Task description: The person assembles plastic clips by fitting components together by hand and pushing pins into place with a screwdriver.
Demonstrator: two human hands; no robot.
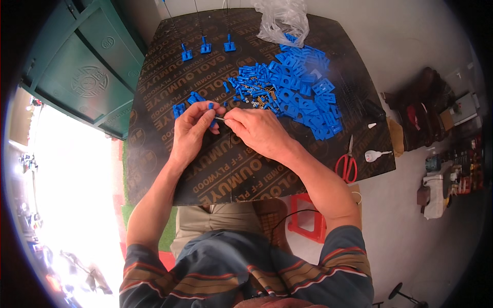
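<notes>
My left hand (191, 132) is closed, its thumb and fingers pinching a small blue plastic part (211, 106), most of which they hide. Close beside it, my right hand (259, 132) grips a thin silvery metal rod (220, 118) whose tip meets the blue part. The rod's other end disappears inside the right fist, so its exact kind does not show. Just beyond the left hand lie several blue pieces (178, 110). Brass-coloured screws (268, 95) and small white nuts or rings (253, 102) are scattered past the right hand.
A large heap of blue plastic plates (295, 87) covers the table's (246, 177) right half, below a clear plastic bag (282, 23). Three blue pieces with thin rods (206, 47) stand at the far left. Red-handled scissors (347, 167) and a white tool (376, 155) lie near the right edge.
</notes>
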